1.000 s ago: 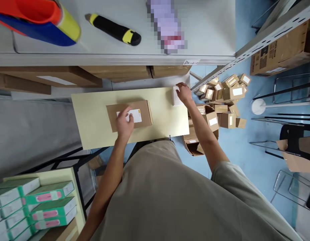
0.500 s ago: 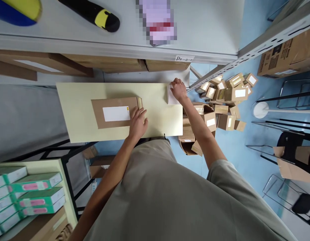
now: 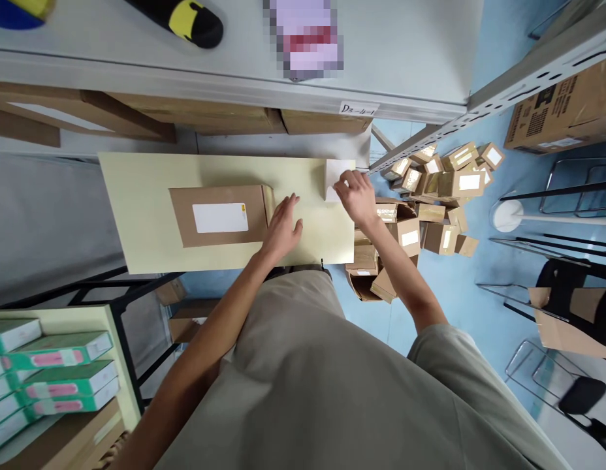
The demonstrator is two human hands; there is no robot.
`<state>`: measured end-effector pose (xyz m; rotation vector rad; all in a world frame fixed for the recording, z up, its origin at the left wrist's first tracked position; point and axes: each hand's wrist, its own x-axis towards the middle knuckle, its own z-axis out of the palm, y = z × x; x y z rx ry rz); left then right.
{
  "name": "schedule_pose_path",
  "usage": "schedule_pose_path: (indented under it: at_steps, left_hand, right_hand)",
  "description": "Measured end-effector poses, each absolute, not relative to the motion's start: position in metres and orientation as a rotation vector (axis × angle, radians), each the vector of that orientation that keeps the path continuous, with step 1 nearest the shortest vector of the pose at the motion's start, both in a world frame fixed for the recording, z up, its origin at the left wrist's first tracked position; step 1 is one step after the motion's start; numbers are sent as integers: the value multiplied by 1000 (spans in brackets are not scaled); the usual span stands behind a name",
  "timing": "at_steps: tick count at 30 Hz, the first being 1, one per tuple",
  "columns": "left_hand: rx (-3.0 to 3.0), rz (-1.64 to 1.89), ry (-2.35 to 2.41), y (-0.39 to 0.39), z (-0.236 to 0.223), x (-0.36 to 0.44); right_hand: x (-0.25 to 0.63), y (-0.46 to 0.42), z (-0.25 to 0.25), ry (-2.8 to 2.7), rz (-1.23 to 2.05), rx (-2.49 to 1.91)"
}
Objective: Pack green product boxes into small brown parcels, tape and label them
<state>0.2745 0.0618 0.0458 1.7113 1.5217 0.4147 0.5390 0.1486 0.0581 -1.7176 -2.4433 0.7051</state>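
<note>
A closed cardboard box with a white label on top lies on the pale yellow tabletop. My left hand is just right of the box, palm down, fingers stretched out and holding nothing. Toward the table's right end lies a small pad of white paper, perhaps blank labels. Over its lower right part is my right hand, fingers curled into a pinch at the paper. Whether a sheet is caught between those fingertips is hidden.
Above the table's far edge runs a grey shelf, bearing a black-and-yellow handle and a blurred-out item. Many cardboard parcels lie on the blue floor to the right. Green-and-white boxes are stacked at lower left.
My left hand has come off the box and shifted right. My right hand has moved down from the paper pad's upper edge to its lower right part.
</note>
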Motion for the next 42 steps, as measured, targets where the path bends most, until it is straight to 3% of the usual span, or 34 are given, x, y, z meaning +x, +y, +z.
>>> schedule_pose_path:
  at_steps: [6,12,20,29,37,42]
  left_hand:
    - [1751,304,1231,101,24,320]
    - [1821,-32,1184,115,-6,339]
    - [1820,98,1276,109,-13,334]
    - [1165,393,1500,144,-25,354]
    - [1063,433,1501,158,-36,362]
    - [1039,454,1458,158,-35,361]
  right_hand:
    - [536,52,72,-2693,728,-1617]
    - [530,26,55,-2784,781,-1633]
    - [541,60,65,-2601,681,-1738]
    - [538,186,47,-2350,580,-1835]
    - [539,146,20,-2526,872,-1740]
    - [543,140,13,-2514,877,-1789]
